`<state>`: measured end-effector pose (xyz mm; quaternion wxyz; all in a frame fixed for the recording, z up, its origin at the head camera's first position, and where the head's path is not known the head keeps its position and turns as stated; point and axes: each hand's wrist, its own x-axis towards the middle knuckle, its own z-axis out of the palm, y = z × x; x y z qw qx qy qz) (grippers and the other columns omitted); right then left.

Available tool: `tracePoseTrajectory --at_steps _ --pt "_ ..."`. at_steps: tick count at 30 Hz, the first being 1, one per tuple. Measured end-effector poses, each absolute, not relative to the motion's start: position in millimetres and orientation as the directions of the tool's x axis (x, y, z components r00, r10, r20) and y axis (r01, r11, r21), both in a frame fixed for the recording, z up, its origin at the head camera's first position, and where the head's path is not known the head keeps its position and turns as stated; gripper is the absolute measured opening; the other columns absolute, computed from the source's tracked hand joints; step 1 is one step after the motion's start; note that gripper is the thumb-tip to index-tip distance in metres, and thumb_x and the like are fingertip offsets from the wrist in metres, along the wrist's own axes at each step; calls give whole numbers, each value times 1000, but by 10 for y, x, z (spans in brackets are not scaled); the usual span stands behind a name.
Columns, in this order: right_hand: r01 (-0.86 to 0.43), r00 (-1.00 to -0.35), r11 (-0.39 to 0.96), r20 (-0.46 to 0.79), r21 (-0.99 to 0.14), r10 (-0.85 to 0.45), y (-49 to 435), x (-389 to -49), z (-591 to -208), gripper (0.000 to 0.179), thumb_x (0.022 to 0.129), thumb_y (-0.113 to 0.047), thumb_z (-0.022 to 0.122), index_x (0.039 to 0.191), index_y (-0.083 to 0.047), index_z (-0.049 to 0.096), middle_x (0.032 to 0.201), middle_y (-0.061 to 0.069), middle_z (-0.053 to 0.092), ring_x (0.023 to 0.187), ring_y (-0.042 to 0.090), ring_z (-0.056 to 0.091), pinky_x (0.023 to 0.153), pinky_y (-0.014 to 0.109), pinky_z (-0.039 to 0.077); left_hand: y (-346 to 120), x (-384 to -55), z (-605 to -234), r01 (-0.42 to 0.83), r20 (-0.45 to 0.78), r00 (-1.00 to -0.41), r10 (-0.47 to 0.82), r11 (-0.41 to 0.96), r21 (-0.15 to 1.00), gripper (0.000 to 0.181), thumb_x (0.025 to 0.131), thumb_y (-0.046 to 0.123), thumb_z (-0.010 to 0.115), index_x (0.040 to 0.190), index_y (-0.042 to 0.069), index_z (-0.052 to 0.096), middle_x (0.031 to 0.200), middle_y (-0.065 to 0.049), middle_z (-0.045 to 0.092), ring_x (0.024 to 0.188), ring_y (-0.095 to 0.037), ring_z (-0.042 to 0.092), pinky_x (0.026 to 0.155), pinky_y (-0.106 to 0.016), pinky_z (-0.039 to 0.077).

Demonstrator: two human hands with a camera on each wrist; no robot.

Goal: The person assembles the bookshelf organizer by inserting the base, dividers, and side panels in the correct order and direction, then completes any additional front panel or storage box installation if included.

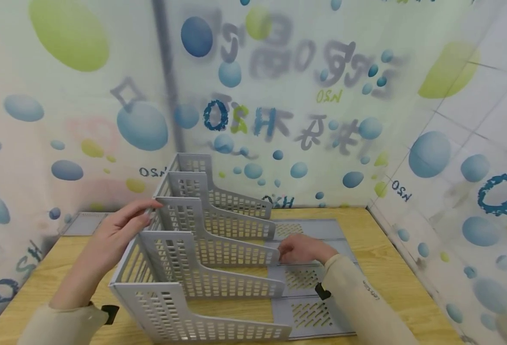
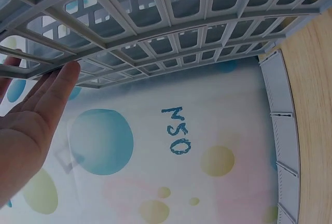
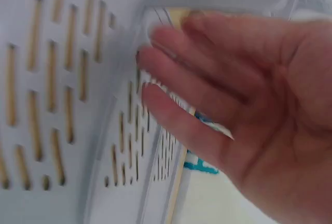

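A grey plastic file rack [image 1: 236, 285] with several perforated dividers stands on the table, its tall back toward the left. My left hand [image 1: 121, 227] grips the top back edge of the rack. In the left wrist view, fingers [image 2: 54, 92] of that hand lie against the outside of the lattice back [image 2: 171, 32]. At the low front end of a middle divider, my right hand [image 1: 303, 249] holds the tip with its fingertips. The right wrist view shows several fingers [image 3: 181, 120] blurred and loosely bent below the divider edge; the thumb is hidden there.
Slotted grey panels [image 1: 307, 278] lie in a row on the wooden table [image 1: 391, 287], under and right of the rack's front. Another grey panel [image 1: 83, 224] lies at the back left. A patterned curtain [image 1: 253, 163] hangs close behind and at the sides.
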<state>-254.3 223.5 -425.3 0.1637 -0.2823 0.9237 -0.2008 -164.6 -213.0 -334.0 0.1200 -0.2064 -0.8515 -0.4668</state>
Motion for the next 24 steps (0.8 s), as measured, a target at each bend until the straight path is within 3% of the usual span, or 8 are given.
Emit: tracePoseTrajectory --at_steps 3,6,9,12,15,24 --pt "-317 -890 793 -126 -520 -439 2212 -2647 -4283 13 102 -10 65 112 -7 72 110 7 72 100 25 69 83 43 57 -2128 -1650 -3336 463 397 -886 239 490 739 34 112 18 44 143 13 59 144 24 48 126 13 42 92 -7 39" --pt "-269 -927 772 -63 -575 -370 2152 -2751 -4404 15 103 -13 64 114 -6 71 112 10 72 100 27 69 82 42 57 -2113 -1650 -3337 471 406 -882 240 495 730 33 112 17 44 142 13 59 141 27 49 124 12 46 91 -8 40" --pt "-289 -926 774 -40 -564 -375 2096 -2826 -4520 13 104 -15 63 103 -7 74 93 5 71 80 20 65 70 35 53 -2098 -1643 -3342 484 418 -875 246 489 726 33 112 15 44 140 12 60 137 30 51 121 11 49 91 -8 41" --pt "-299 -933 796 -14 -526 -360 2056 -2861 -4565 18 103 -15 63 89 -9 73 74 0 61 64 15 51 62 31 42 -2090 -1638 -3347 497 428 -868 252 471 729 33 112 13 44 140 11 60 136 29 54 122 10 50 91 -9 41" --pt "-315 -933 811 2 -493 -361 2033 -2878 -4564 21 103 -16 64 84 -11 70 69 -2 54 61 13 45 61 30 37 -2097 -1632 -3349 501 437 -865 246 463 731 33 111 13 44 140 11 60 137 26 55 124 10 49 92 -9 41" --pt "-358 -916 813 4 -459 -401 2017 -2915 -4580 22 103 -16 64 82 -10 69 65 -2 53 60 12 43 59 28 36 -2113 -1636 -3329 492 425 -871 248 464 737 33 112 14 43 141 11 60 138 28 53 126 11 45 92 -9 39"
